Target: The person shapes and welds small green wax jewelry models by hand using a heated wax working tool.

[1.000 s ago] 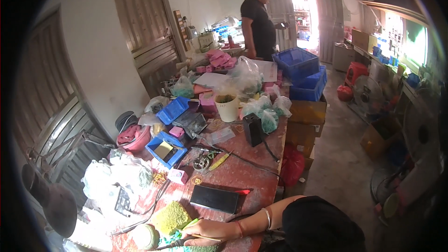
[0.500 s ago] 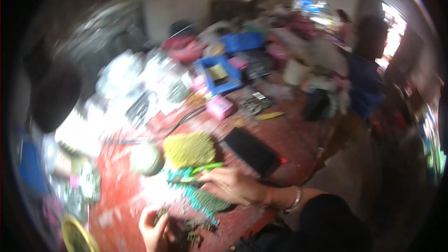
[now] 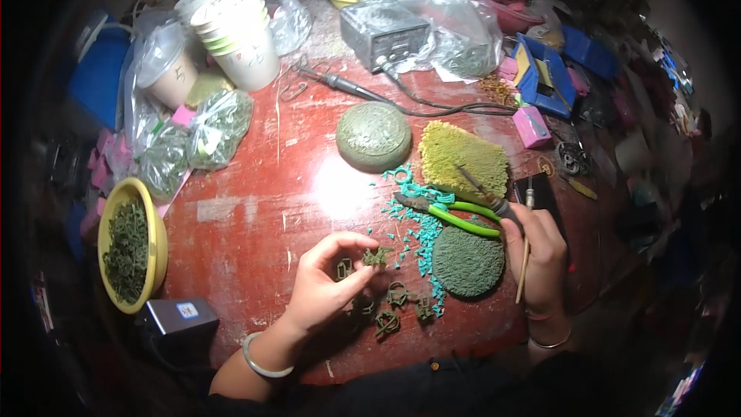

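Note:
My left hand (image 3: 328, 274) pinches a small olive-green openwork piece (image 3: 376, 256) between thumb and fingertips. Several similar green pieces (image 3: 387, 323) lie on the table just below it. In my right hand (image 3: 539, 251) are a pointed metal tool with a dark handle (image 3: 482, 189), its tip over the yellow bristly block (image 3: 463, 156), and a thin wooden-handled tool (image 3: 523, 270) pointing downward. Beside that hand, green-handled pliers (image 3: 463, 220) lie across scattered turquoise bits (image 3: 428, 243). A round dark-green bristly pad (image 3: 468, 262) sits below the pliers.
A pale green round block (image 3: 373, 137) stands on the red table (image 3: 255, 216). Farther back are a corded pen-shaped tool (image 3: 340, 83), a grey box (image 3: 384, 35) and plastic bags. At left are stacked white cups (image 3: 239, 42) and a yellow bowl (image 3: 158, 247) of green pieces.
The view has swung left and steadied, showing more of the table's left side. My right hand has moved off the pliers to their right. The left hand still pinches a small piece.

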A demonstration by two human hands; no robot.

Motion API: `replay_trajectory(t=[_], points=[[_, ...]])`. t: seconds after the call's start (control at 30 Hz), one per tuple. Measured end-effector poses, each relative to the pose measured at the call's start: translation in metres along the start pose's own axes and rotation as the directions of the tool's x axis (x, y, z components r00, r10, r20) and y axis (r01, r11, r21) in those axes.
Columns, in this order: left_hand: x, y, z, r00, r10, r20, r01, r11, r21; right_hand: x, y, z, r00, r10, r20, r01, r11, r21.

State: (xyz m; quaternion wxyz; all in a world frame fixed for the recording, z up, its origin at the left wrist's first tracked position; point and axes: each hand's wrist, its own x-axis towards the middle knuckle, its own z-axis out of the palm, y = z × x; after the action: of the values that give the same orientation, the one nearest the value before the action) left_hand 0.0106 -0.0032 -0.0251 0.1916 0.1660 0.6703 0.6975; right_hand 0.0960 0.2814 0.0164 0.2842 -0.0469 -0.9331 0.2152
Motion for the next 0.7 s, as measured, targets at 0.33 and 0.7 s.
replay_trajectory(t=[0.33, 0.7], points=[[0.003, 0.001, 0.002, 0.998, -0.056, 0.035, 0.057, 0.998, -0.030, -0.014, -0.005, 0.001, 0.964, -0.167, 0.209, 0.084, 0.931, 0.354], [0.002, -0.002, 0.003, 1.000, 0.006, 0.020, -0.007, 0.999, 0.044, -0.016, -0.013, 0.012, 0.906, -0.268, 0.327, 0.145, 0.924, 0.354]])
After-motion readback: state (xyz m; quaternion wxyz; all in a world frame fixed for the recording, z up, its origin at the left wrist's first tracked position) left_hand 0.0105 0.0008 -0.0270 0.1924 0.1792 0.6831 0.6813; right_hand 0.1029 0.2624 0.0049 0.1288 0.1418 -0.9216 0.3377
